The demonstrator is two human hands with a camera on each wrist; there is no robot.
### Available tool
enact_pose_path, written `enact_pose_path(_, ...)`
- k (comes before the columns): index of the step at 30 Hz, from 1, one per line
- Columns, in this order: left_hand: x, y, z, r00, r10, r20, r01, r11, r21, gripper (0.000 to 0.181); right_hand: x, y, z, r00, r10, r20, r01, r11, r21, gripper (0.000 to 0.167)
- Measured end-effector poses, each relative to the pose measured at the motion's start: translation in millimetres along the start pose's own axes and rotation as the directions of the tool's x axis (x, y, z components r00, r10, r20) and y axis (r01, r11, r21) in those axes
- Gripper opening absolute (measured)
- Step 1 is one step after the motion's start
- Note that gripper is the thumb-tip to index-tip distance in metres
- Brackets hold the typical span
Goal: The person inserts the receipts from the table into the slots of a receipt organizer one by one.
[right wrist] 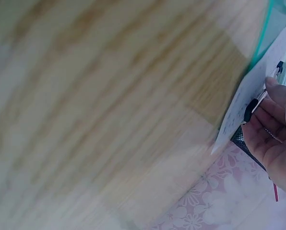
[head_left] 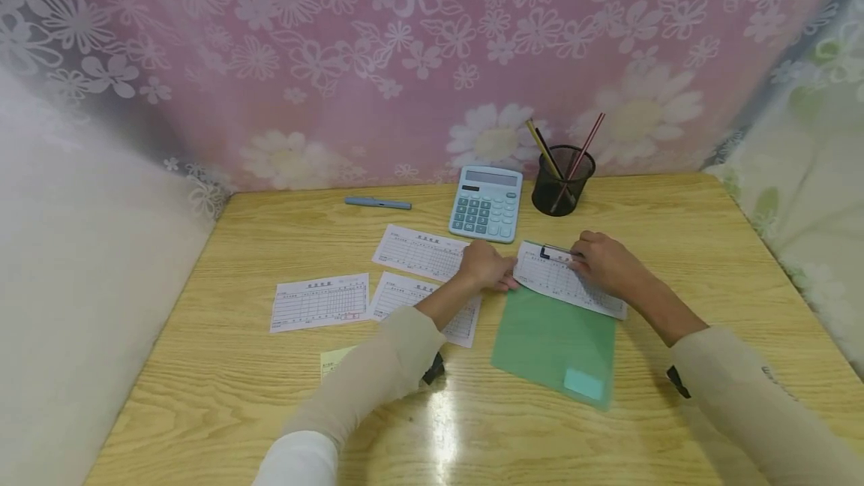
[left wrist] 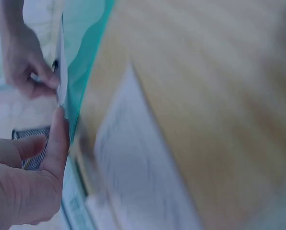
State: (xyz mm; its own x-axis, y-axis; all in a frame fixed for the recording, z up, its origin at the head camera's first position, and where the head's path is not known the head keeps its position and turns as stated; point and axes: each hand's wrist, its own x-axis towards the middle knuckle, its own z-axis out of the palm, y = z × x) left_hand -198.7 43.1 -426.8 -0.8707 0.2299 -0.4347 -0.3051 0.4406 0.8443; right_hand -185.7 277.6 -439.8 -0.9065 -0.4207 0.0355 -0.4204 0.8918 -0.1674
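A green clipboard (head_left: pixel 547 340) lies on the table, with a printed form (head_left: pixel 550 276) across its upper part. My right hand (head_left: pixel 607 265) pinches the metal clip (head_left: pixel 557 252) at the clipboard's top. In the right wrist view, thumb and fingers hold the clip (right wrist: pixel 258 103) by its wire and black ends. At the form's upper left edge, my left hand (head_left: pixel 483 267) touches the paper with extended fingers. The left wrist view shows its index finger straight against the edge and the thumb apart.
Several white forms (head_left: pixel 320 303) lie left of the clipboard, with a yellow slip (head_left: pixel 334 358) partly under the left sleeve. Behind are a blue calculator (head_left: pixel 486 203), a blue pen (head_left: pixel 378 202) and a black mesh pencil cup (head_left: pixel 563 182). A flowered cloth (head_left: pixel 378 96) borders the table's back.
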Motion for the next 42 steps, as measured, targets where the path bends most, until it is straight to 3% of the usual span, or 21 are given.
enact_pose_path(4,-1.0,-5.2,-38.9,0.993,0.121,-0.011,-0.119,0.989,0.089,0.027,1.2,-0.4,-2.9,0.999,0.033,0.026,-0.033,0.999,0.006,0.024)
enact_pose_path(7,-2.3,-12.0,-72.3,0.986,0.16,-0.038,-0.154,0.979,0.135,0.029,1.5,0.0,-4.2,0.998,0.047,0.037,-0.047,0.999,0.007,0.024)
enact_pose_path(13,-3.9,-32.2,-133.5,0.969,0.183,-0.164,-0.134,0.953,0.271,0.033,1.3,0.9,-3.5,0.998,0.053,0.039,-0.054,0.998,0.021,0.024)
enact_pose_path(18,-0.8,-52.3,-164.9,0.946,0.14,-0.294,-0.046,0.952,0.303,0.041,1.3,0.8,-3.7,0.998,0.056,0.036,-0.057,0.998,0.026,0.024)
enact_pose_path(21,-0.1,-60.8,-173.3,0.934,0.104,-0.342,0.011,0.948,0.318,0.04,1.5,0.1,-4.7,0.997,0.064,0.046,-0.065,0.998,0.026,0.025)
enact_pose_path(24,0.7,-65.6,-175.5,0.935,0.059,-0.349,0.072,0.934,0.351,0.034,1.4,-0.2,-5.7,0.996,0.071,0.052,-0.072,0.997,0.024,0.026)
enact_pose_path(28,1.2,-68.0,-173.9,0.94,0.007,-0.341,0.143,0.899,0.413,0.056,1.6,-0.8,-6.3,0.996,0.072,0.058,-0.074,0.997,0.03,0.026)
enact_pose_path(33,-1.9,-66.5,-170.9,0.922,-0.001,-0.388,0.193,0.868,0.457,0.038,3.4,-1.3,-6.2,0.996,0.062,0.061,-0.065,0.997,0.042,0.026)
enact_pose_path(36,-3.4,-64.9,-169.7,0.915,-0.008,-0.403,0.209,0.864,0.458,0.043,3.6,-0.3,-5.9,0.996,0.065,0.061,-0.068,0.997,0.042,0.025)
enact_pose_path(42,0.6,-67.2,-170.1,0.918,-0.075,-0.389,0.248,0.875,0.416,0.044,1.9,0.1,-6.5,0.995,0.076,0.068,-0.079,0.996,0.036,0.025)
